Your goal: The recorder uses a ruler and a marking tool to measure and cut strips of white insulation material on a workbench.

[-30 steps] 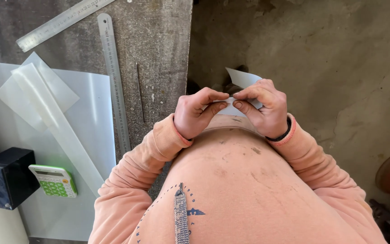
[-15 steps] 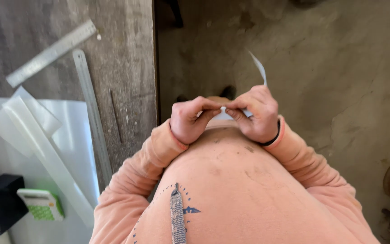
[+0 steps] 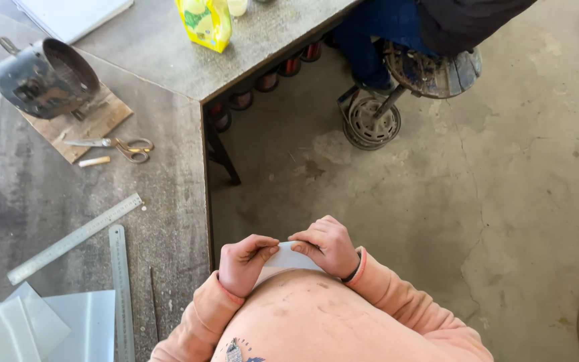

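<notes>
Now the view has lifted to take in the bench [image 3: 169, 67] corner, scissors [image 3: 118, 146], two rulers [image 3: 75, 238] and a stool [image 3: 430, 67], while the hands have stayed at the belly; the left hand [image 3: 244, 263] and right hand [image 3: 330, 245] pinch a small white sheet [image 3: 288, 257] between thumbs and fingers, flatter than before, its raised flap now down

Between the left hand [image 3: 246, 263] and right hand [image 3: 328, 245] sits a smooth, matt white sheet strip [image 3: 288, 257], plastic or paper by its look, against soft peach cloth sleeves. Left of the hands, two brushed steel rulers [image 3: 75, 237] lie on a rough, stained grey worktop [image 3: 169, 174]. Beyond them, metal scissors [image 3: 112, 145] lie by a raw wooden board [image 3: 78, 124]; right of the hands, the concrete floor [image 3: 504, 201] is cracked and matt.
</notes>
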